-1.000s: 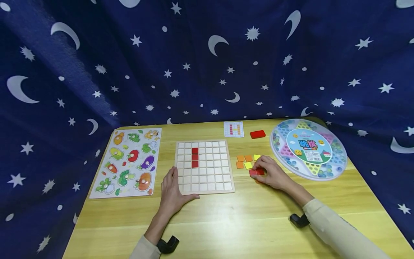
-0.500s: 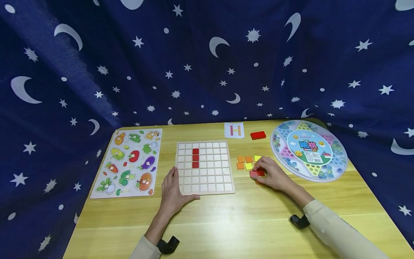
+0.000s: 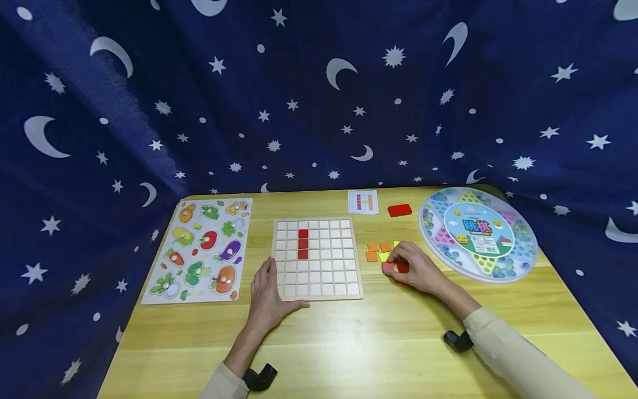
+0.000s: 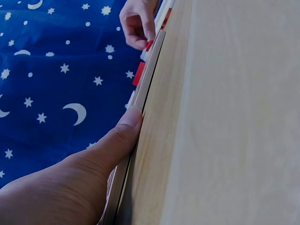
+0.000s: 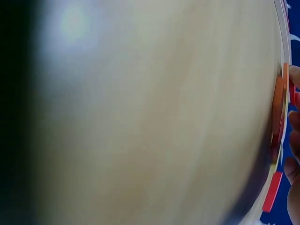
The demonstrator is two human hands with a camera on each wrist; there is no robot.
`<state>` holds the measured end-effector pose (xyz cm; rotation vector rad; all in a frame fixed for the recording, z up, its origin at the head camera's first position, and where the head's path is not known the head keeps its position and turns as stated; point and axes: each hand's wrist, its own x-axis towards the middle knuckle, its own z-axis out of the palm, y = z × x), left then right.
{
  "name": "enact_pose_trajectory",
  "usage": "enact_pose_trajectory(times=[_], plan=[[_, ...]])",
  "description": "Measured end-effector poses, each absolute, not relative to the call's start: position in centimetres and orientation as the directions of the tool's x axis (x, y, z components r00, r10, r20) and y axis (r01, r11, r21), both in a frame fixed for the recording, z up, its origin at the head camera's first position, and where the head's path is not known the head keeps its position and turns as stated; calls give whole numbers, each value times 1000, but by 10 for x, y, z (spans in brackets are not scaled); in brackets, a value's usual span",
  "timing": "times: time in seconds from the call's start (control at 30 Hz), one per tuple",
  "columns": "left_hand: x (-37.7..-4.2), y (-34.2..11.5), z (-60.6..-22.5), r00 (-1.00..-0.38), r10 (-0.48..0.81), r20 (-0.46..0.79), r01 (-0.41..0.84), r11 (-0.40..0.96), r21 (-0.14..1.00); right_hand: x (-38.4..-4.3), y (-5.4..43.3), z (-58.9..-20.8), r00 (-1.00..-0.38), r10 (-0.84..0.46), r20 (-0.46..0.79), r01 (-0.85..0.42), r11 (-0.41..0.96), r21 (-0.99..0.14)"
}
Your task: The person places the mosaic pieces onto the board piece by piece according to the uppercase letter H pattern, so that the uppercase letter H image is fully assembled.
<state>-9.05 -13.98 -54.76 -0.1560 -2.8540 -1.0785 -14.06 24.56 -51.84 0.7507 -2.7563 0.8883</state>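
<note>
My left hand [image 3: 266, 298] rests at the near left corner of a wooden grid board [image 3: 319, 275]. Its fingers lie along the left side, and its thumb [image 4: 119, 140] touches the near edge. Three red squares [image 3: 303, 244] form a column on the grid. To the right of the board, my right hand [image 3: 417, 270] pinches a red square tile [image 3: 387, 267] between thumb and fingertips. Another red tile [image 3: 402, 267] lies under that hand, partly hidden. Orange tiles [image 3: 373, 246] and yellow tiles [image 3: 383, 257] lie just behind the pinched tile.
A small printed pattern card [image 3: 363, 202] and a red block [image 3: 400, 210] lie behind the tiles. On the right is a round Chinese checkers box [image 3: 432, 235]. A vegetable puzzle board [image 3: 196, 255] lies on the left. A starry blue curtain [image 3: 299, 83] hangs behind the table [image 3: 344, 354].
The pinched red tile has shifted slightly left, apart from the other red tile, as my right hand moves a little. My left hand stays at the board. The head view has shifted slightly.
</note>
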Motion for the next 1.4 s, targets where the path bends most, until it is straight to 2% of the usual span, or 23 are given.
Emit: enact_pose_trajectory(times=[0.37,0.6,0.93,1.13,1.4], plan=[[-90,-143,-551,-986,59,153,145,748,647,-166,187,-509,-831,-478,285,-550,629,-550],[-90,-141,-554,-986,62,156,148,758,635,-183,130,-507,-782,-553,288,-612,595,-520],[-95,-140,-557,-977,84,194,185,788,588,-188,70,-510,-736,-630,248,-662,594,-457],[-94,-143,-554,-980,74,186,171,793,585,-188,56,-514,-734,-637,236,-667,610,-427],[-94,-141,-553,-983,73,166,160,784,600,-183,54,-516,-770,-600,216,-619,622,-479]])
